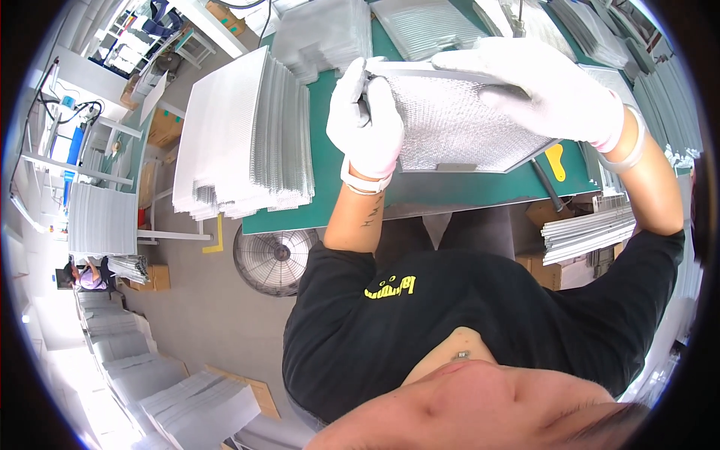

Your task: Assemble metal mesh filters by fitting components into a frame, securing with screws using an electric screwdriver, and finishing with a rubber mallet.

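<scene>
A silvery mesh filter panel in a thin metal frame is held tilted over the near part of the green worktable. My left hand, in a white glove, is closed around the frame at the panel's far left corner, its thumb along the edge. My right hand, also gloved, lies across the far right part of the panel. Its fingers stretch along the far frame edge and its thumb presses on the mesh; the right corner is partly hidden beneath it. Beside the panel's right end lie a yellow scraper and a dark-handled tool.
A tall stack of mesh sheets stands at the table's left. Further stacks fill the far side. Metal strips lie low at the right. A round floor fan sits below the near edge. Another person is far left.
</scene>
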The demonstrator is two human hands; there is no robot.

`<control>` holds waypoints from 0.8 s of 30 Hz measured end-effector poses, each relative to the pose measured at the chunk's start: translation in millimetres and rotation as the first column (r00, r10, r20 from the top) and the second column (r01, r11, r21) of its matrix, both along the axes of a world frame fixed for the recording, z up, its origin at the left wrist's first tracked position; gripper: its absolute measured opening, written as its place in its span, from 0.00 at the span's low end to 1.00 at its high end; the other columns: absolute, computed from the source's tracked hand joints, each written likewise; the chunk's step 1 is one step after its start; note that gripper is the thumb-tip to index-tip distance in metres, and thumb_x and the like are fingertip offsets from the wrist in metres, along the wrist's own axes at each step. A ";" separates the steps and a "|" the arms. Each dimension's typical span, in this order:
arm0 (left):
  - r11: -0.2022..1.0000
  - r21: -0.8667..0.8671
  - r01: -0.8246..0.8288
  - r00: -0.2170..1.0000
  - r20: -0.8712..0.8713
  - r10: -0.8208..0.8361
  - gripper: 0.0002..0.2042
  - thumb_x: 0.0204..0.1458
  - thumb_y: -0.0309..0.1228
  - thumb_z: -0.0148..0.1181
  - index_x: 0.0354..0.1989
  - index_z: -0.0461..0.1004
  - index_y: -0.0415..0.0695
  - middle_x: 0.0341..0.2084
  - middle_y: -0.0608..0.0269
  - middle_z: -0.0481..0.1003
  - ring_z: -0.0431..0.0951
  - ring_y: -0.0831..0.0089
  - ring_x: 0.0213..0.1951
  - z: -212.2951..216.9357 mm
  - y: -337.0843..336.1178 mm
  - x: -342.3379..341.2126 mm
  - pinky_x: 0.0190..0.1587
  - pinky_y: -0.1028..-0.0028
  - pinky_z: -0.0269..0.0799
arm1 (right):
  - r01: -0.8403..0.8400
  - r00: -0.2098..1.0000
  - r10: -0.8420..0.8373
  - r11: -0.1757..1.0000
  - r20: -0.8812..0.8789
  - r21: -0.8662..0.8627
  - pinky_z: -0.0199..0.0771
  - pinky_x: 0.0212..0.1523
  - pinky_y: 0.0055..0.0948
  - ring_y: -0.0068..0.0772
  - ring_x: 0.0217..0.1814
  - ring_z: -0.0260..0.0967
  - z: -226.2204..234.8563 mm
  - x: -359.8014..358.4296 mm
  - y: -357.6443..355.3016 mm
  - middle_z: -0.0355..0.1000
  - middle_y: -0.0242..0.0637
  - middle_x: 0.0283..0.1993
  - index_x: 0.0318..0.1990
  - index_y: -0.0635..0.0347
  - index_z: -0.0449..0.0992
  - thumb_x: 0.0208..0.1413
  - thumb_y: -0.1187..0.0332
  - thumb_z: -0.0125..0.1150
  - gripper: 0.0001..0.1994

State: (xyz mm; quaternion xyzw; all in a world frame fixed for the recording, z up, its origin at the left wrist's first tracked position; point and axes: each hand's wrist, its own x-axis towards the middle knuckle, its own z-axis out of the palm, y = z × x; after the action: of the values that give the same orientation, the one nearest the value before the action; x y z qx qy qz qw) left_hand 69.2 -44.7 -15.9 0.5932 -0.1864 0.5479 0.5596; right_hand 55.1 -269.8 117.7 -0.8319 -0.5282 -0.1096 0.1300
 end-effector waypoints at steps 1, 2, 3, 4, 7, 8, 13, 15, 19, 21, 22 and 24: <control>1.000 0.001 -0.001 1.000 0.000 0.001 0.16 0.53 0.17 0.57 0.52 0.71 0.30 0.40 0.55 0.79 0.75 0.78 0.35 -1.3 -2.0 -2.1 0.40 0.79 0.72 | -0.015 0.999 0.014 0.999 0.039 0.028 0.71 0.54 0.32 0.41 0.50 0.73 -1.4 0.6 2.0 0.74 0.43 0.50 0.60 0.55 0.72 0.55 0.76 0.54 0.22; 0.998 -0.061 0.026 1.000 -0.007 -0.026 0.16 0.53 0.17 0.57 0.52 0.71 0.31 0.40 0.55 0.78 0.75 0.77 0.37 -2.2 -4.8 -4.2 0.41 0.79 0.72 | -0.030 0.996 0.025 0.998 0.080 0.056 0.75 0.48 0.29 0.37 0.44 0.76 -2.5 1.9 3.5 0.76 0.40 0.46 0.58 0.52 0.73 0.58 0.70 0.56 0.19; 0.991 -0.124 0.053 0.998 -0.013 -0.055 0.17 0.53 0.17 0.57 0.52 0.71 0.32 0.40 0.55 0.77 0.76 0.76 0.38 -2.7 -5.8 -5.0 0.43 0.78 0.72 | -0.029 0.996 0.024 0.998 0.083 0.058 0.75 0.48 0.29 0.37 0.44 0.76 -4.7 4.0 2.9 0.76 0.40 0.46 0.58 0.52 0.73 0.58 0.70 0.56 0.19; 0.991 -0.123 0.055 0.998 -0.010 -0.057 0.17 0.53 0.17 0.57 0.52 0.71 0.32 0.40 0.55 0.77 0.76 0.76 0.38 -2.6 -2.2 -3.1 0.43 0.78 0.72 | -0.048 0.982 0.042 0.998 0.184 0.031 0.75 0.48 0.30 0.38 0.44 0.75 -7.9 6.8 0.4 0.76 0.41 0.45 0.58 0.53 0.74 0.57 0.69 0.57 0.20; 0.961 -0.011 0.278 0.961 -0.008 -0.278 0.16 0.53 0.17 0.58 0.52 0.71 0.37 0.42 0.56 0.73 0.75 0.73 0.41 -4.5 8.0 1.1 0.45 0.75 0.72 | -0.049 0.960 0.052 0.999 0.277 -0.018 0.72 0.48 0.34 0.40 0.43 0.73 -16.2 10.5 -7.9 0.74 0.42 0.43 0.59 0.55 0.73 0.55 0.72 0.58 0.22; 0.960 -0.013 0.278 0.960 -0.010 -0.278 0.16 0.53 0.17 0.58 0.52 0.71 0.37 0.42 0.56 0.73 0.75 0.73 0.41 -5.9 9.8 1.8 0.45 0.75 0.72 | -0.043 0.962 0.050 0.999 0.267 -0.032 0.70 0.48 0.36 0.42 0.43 0.71 -15.9 9.5 -6.0 0.73 0.43 0.41 0.60 0.57 0.71 0.53 0.75 0.58 0.24; 0.958 0.142 0.250 0.967 0.012 -0.254 0.17 0.53 0.16 0.53 0.53 0.65 0.36 0.41 0.55 0.73 0.75 0.73 0.40 -10.4 11.6 4.3 0.45 0.75 0.72 | -0.002 0.929 0.040 0.995 0.367 -0.103 0.68 0.43 0.35 0.39 0.39 0.69 -4.2 -2.6 -2.7 0.71 0.41 0.38 0.61 0.55 0.71 0.52 0.73 0.61 0.25; 0.954 0.176 0.241 0.970 0.000 -0.245 0.17 0.54 0.16 0.52 0.53 0.65 0.35 0.40 0.54 0.73 0.75 0.74 0.39 -11.1 15.2 2.8 0.44 0.75 0.72 | 0.011 0.933 0.039 0.991 0.358 -0.137 0.68 0.43 0.35 0.38 0.39 0.69 0.2 -5.2 -5.4 0.72 0.40 0.39 0.61 0.54 0.71 0.52 0.72 0.61 0.25; 0.963 0.244 0.116 0.992 -0.072 -0.101 0.16 0.55 0.18 0.51 0.53 0.64 0.35 0.39 0.55 0.71 0.72 0.75 0.34 -10.2 18.0 2.7 0.41 0.74 0.71 | 0.149 0.901 -0.165 0.986 0.401 0.071 0.69 0.49 0.36 0.42 0.44 0.71 0.0 -16.6 -23.5 0.74 0.42 0.47 0.61 0.56 0.70 0.53 0.69 0.64 0.26; 0.952 0.257 0.165 0.984 -0.113 -0.140 0.17 0.56 0.17 0.47 0.55 0.62 0.37 0.42 0.58 0.66 0.68 0.76 0.38 -10.1 18.3 0.6 0.45 0.75 0.66 | 0.241 0.878 -0.294 0.954 0.377 0.181 0.69 0.55 0.36 0.44 0.52 0.71 -7.2 -26.8 -51.0 0.73 0.44 0.54 0.61 0.57 0.70 0.53 0.69 0.65 0.26; 0.940 0.267 0.211 0.972 -0.156 -0.174 0.18 0.57 0.16 0.44 0.57 0.60 0.39 0.46 0.60 0.61 0.63 0.76 0.42 -10.3 19.4 0.0 0.50 0.75 0.61 | 0.239 0.880 -0.292 0.954 0.376 0.182 0.69 0.55 0.36 0.44 0.52 0.71 -16.0 -29.9 -65.1 0.73 0.44 0.54 0.61 0.57 0.70 0.53 0.69 0.65 0.26; 0.946 0.245 0.210 0.971 -0.164 -0.173 0.18 0.57 0.16 0.44 0.57 0.60 0.39 0.46 0.60 0.62 0.63 0.75 0.42 0.6 16.6 0.9 0.50 0.74 0.61 | 0.428 0.842 -0.523 0.797 0.133 0.426 0.69 0.57 0.36 0.46 0.54 0.71 -43.3 -40.9 -94.6 0.73 0.46 0.53 0.62 0.56 0.70 0.55 0.69 0.62 0.25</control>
State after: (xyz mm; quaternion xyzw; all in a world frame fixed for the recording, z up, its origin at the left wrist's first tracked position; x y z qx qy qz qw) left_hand 70.1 -28.1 -15.3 0.6777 -0.2738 0.4183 0.5392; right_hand 14.2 -364.4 74.3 -0.8770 -0.2808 -0.3401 0.1908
